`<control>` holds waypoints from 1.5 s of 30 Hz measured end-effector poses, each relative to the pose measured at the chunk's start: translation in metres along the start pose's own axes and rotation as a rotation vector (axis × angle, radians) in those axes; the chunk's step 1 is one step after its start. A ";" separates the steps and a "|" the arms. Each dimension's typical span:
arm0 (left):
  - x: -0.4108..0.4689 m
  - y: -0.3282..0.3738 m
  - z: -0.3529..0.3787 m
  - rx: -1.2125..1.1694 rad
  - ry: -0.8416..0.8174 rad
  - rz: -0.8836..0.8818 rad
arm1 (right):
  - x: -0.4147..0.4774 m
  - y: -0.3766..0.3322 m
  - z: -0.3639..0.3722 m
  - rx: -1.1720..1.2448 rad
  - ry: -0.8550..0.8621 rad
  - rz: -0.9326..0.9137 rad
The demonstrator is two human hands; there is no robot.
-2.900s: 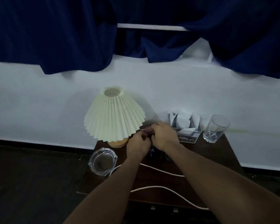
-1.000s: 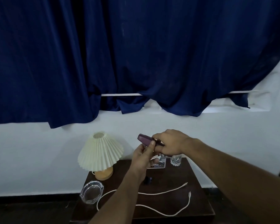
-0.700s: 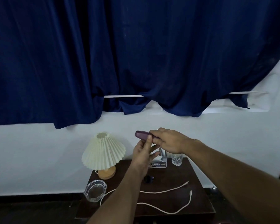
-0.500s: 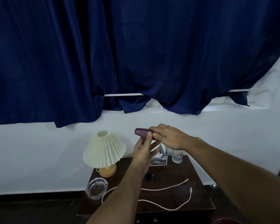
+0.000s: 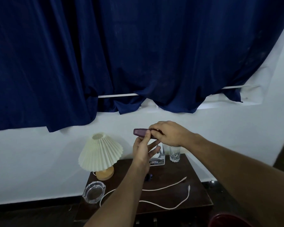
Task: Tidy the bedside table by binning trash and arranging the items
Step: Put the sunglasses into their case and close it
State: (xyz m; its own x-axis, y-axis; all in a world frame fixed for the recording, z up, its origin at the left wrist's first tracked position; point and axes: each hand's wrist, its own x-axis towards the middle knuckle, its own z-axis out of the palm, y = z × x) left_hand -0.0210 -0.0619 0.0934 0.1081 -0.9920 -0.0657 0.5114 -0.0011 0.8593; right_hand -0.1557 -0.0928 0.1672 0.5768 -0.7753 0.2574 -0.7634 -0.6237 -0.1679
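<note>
- A purple case (image 5: 140, 132) is held up in the air above the bedside table (image 5: 200, 177), pinched between the left hand (image 5: 143, 149) and the right hand (image 5: 168, 133).
- Compared with moments earlier, it has been lifted off the table beside the lamp (image 5: 100, 154).
- Judged: it is being closed before placement; the cable (image 5: 164, 188) remains loose.

Dark wooden worktop (image 5: 197, 182) — carrying a pleated lamp (image 5: 100, 153), glass ashtray (image 5: 93, 192), white cable (image 5: 164, 199), drinking glass (image 5: 174, 153) and tissue box (image 5: 157, 162).
</note>
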 end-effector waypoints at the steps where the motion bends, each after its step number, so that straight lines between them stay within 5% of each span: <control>1: 0.000 -0.001 0.000 -0.009 0.019 -0.007 | 0.001 -0.001 -0.004 -0.066 0.002 -0.019; 17: -0.003 -0.001 -0.004 0.042 -0.033 0.012 | 0.003 -0.021 -0.011 -0.559 -0.096 -0.185; 21: -0.002 -0.001 -0.008 0.021 -0.012 0.008 | 0.003 -0.011 -0.003 -0.358 -0.049 -0.140; 37: 0.010 -0.028 -0.035 -0.187 0.101 -0.190 | 0.031 0.027 0.059 0.464 0.010 0.676; 42: 0.017 -0.041 -0.065 -0.231 0.206 -0.231 | 0.036 0.025 0.094 0.572 0.056 0.786; 45: 0.023 -0.050 -0.086 -0.261 0.290 -0.258 | 0.034 0.034 0.119 0.440 0.021 0.798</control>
State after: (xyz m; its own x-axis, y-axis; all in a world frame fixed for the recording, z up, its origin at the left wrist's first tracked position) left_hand 0.0290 -0.0735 0.0054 0.1644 -0.8870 -0.4314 0.7460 -0.1743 0.6428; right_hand -0.1272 -0.1523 0.0573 -0.0838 -0.9937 -0.0750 -0.7512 0.1125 -0.6504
